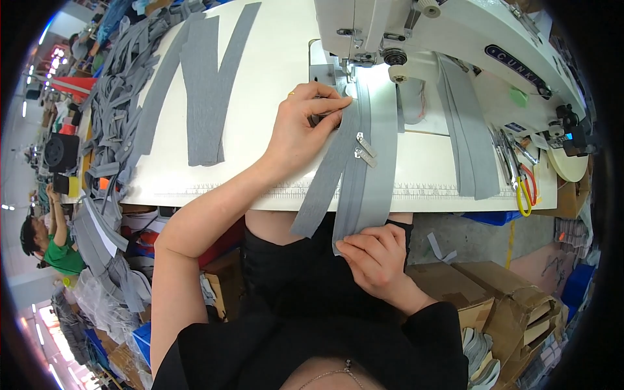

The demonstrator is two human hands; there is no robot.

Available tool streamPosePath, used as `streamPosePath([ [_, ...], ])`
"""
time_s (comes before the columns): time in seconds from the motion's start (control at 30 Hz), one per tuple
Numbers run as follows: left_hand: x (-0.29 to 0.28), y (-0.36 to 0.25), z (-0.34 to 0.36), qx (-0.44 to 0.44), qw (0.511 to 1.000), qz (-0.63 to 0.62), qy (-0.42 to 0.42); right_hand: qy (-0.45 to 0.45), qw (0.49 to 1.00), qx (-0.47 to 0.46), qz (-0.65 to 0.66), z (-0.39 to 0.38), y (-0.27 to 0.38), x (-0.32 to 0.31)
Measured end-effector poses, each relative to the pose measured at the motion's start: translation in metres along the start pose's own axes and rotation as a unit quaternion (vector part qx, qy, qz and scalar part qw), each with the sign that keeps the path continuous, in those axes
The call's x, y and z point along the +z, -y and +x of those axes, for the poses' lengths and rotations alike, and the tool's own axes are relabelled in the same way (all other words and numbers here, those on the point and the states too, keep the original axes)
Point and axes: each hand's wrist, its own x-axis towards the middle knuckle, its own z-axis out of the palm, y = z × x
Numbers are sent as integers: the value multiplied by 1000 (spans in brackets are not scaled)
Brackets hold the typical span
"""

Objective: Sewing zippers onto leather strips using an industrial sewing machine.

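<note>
A grey zipper [351, 188] runs from under the needle of a white sewing machine [448, 32] down over the table's front edge. Two silver zipper sliders [366, 155] lie on it, one above the other. My left hand [305, 123] pinches the top of a grey fabric strip [323, 179] beside the presser foot; the strip's lower end hangs free, slanting left. To the right of the zipper teeth lies a smooth, lighter grey band [380, 162]. Below the table edge, my right hand [378, 261] is closed on the lower end of the zipper and band.
More grey strips lie on the white table [260, 179] at left [203, 91] and right [465, 130]. Yellow-and-red-handled scissors [525, 188] rest near the right edge. A tangled strip pile [123, 84] stands left; cardboard boxes [500, 292] sit lower right. Another person [58, 244] is far left.
</note>
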Motion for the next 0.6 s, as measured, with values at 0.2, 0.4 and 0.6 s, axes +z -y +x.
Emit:
streamPosePath([
  [0.2, -1, 9, -1, -50, 994, -102, -10, -17, 1000, 0, -7, 17, -6, 1],
  [0.4, -1, 1, 1, -46, 995, -83, 7, -39, 999, 7, -24, 32, -10, -2],
  [0.6, -1, 2, 1, -49, 996, -66, 31, -42, 999, 22, -22, 45, -14, -3],
])
